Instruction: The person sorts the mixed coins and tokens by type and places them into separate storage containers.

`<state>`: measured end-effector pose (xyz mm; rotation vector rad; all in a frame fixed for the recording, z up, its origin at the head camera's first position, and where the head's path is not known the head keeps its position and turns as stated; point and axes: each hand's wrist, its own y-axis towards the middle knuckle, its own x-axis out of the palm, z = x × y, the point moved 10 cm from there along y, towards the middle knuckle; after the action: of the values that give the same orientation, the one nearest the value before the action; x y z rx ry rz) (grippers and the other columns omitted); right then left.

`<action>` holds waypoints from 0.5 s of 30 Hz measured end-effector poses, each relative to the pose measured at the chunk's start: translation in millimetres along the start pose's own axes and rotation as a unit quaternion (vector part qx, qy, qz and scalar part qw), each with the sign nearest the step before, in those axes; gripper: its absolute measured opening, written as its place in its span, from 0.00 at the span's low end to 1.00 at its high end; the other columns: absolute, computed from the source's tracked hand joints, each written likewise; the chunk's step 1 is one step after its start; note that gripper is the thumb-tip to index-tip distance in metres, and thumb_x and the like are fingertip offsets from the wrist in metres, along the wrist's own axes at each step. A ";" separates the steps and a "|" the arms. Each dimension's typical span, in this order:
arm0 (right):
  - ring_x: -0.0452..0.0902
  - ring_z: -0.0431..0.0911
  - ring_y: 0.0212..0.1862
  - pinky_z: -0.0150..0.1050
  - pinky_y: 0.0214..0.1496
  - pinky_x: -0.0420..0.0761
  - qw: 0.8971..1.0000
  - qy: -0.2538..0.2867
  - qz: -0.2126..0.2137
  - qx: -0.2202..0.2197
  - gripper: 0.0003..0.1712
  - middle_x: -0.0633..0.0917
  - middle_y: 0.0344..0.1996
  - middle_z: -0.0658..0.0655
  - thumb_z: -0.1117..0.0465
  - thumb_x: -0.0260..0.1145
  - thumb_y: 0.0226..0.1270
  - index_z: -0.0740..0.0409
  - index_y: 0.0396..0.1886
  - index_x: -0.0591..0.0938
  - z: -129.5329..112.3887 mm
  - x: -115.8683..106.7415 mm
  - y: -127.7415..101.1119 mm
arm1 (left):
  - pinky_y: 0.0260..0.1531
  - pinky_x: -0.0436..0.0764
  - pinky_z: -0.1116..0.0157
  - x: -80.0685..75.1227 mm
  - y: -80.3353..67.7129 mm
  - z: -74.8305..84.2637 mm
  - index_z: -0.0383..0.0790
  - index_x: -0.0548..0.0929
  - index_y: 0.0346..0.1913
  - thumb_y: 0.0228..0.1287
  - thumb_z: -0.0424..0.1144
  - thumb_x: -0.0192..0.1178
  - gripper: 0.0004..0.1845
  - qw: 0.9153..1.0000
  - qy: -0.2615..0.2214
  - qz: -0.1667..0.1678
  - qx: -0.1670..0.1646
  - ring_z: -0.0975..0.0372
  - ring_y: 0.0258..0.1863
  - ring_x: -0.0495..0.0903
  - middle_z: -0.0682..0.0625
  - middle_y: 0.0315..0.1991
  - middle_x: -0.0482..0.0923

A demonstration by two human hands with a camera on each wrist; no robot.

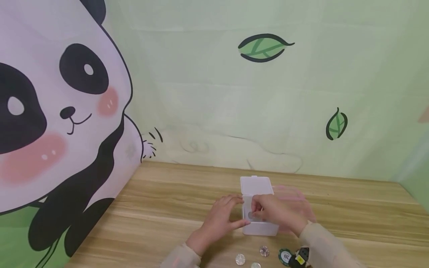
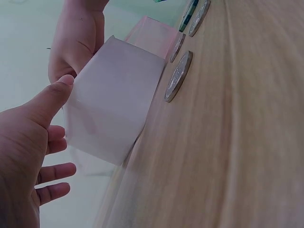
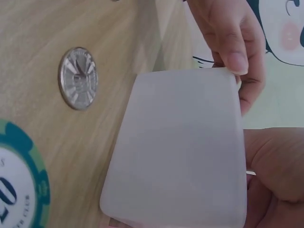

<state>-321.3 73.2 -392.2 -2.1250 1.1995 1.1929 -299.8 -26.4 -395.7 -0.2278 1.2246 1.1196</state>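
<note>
– Where's the box (image 1: 260, 229)?
– Lower right of the head view's centre: milky, smooth, squared, on the wood-grained counter (image 1: 151, 208).
– Who's holding what?
– The right grip (image 1: 268, 208) pinches a grey disc (image 1: 250, 215) inside; the left grip (image 1: 222, 213) is loose, thumb at the box's edge.
– Anything obscured?
– The right forearm (image 1: 297, 222) covers part of a translucent pink case (image 1: 301, 204); the bottom edge crops a metal coin (image 1: 256, 265).

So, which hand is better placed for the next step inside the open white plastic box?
Probably the right hand: it is at the opening of the box, with a small round grey disc at its fingertips. The left hand touches the box's edge, which suits steadying.
</note>
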 end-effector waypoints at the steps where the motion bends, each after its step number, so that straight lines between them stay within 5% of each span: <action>1: 0.69 0.37 0.26 0.28 0.27 0.70 1.000 -0.010 -0.001 -0.001 0.09 0.77 0.21 0.47 0.70 0.67 0.56 0.56 0.25 0.76 -0.6 1.1 0.8 | 0.64 0.70 0.55 -0.2 -0.3 -0.2 0.43 0.77 0.57 0.56 0.57 0.65 0.30 1.000 0.000 0.000 0.000 0.57 0.61 0.73 0.50 0.60 0.76; 15: 0.66 0.38 0.22 0.28 0.24 0.65 0.996 -0.084 -0.015 0.024 0.11 0.73 0.17 0.46 0.71 0.68 0.53 0.56 0.21 0.75 0.4 10.6 7.7 | 0.64 0.71 0.56 1.1 -1.0 -1.2 0.43 0.76 0.58 0.55 0.56 0.66 0.30 1.000 -0.007 0.000 -0.001 0.57 0.61 0.74 0.50 0.61 0.76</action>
<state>-325.3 64.3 -400.9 -1.9578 1.1068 1.2879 -299.9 -27.1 -397.5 -0.2205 1.2104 1.1211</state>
